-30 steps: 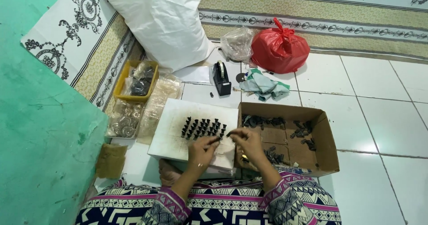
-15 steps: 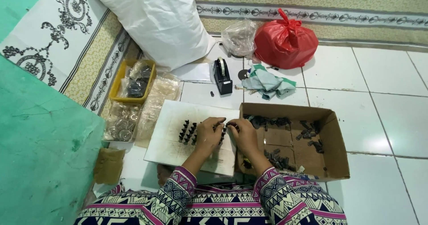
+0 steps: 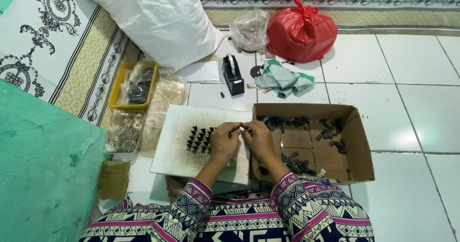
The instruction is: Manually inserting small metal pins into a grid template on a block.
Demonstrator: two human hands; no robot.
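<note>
My left hand (image 3: 224, 141) and my right hand (image 3: 258, 137) meet over the right part of a white board (image 3: 178, 153), fingertips pinched together on a small black part (image 3: 238, 128). Rows of small black pieces (image 3: 199, 139) stand upright on the board just left of my left hand. To the right lies an open cardboard box (image 3: 357, 148) with several loose black parts (image 3: 297, 163) scattered inside. Which hand carries the part's weight is unclear.
A black tape dispenser (image 3: 233, 74) stands beyond the board, beside a green-and-white cloth (image 3: 283, 79). A red plastic bag (image 3: 302, 30), a clear bag (image 3: 248, 30) and a big white sack (image 3: 158, 19) lie further back. A yellow tray (image 3: 120, 85) and clear packets (image 3: 125, 129) sit left. A green surface (image 3: 43, 175) borders the left.
The view has shifted slightly. Both hands have risen a little toward the far edge of the board and stay pinched together on a small part.
</note>
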